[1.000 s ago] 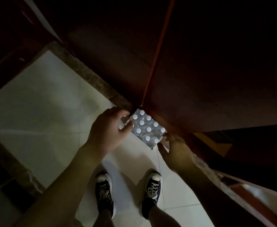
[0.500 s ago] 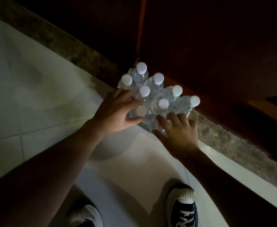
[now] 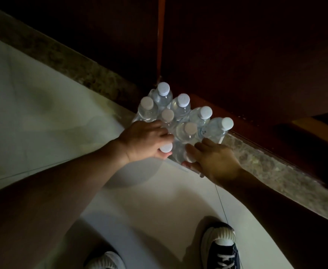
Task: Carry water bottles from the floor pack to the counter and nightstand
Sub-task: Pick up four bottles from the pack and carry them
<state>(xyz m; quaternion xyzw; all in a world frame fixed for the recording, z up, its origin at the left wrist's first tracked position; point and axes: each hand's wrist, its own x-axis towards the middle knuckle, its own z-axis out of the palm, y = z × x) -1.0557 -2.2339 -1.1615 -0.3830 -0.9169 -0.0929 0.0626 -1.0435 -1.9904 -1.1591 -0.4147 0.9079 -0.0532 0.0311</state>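
Observation:
A shrink-wrapped pack of clear water bottles (image 3: 180, 115) with white caps stands on the pale tiled floor against dark wooden furniture. My left hand (image 3: 145, 139) is closed around the neck of a bottle (image 3: 166, 148) at the pack's near left corner; its white cap shows under my fingers. At the near right corner my right hand (image 3: 212, 160) wraps around another bottle (image 3: 180, 154), whose cap peeks out by the thumb. Several other bottles stand upright behind them. The room is dim.
Dark red-brown wooden panels (image 3: 236, 55) rise right behind the pack, with a speckled stone strip (image 3: 256, 158) along their base. The light floor tiles (image 3: 43, 113) spread to the left. My two sneakers (image 3: 221, 247) stand at the bottom edge.
I have bent lower and the pack looms larger. My left hand has closed over the near-left bottle's neck, and my right hand has curled around the bottle beside it.

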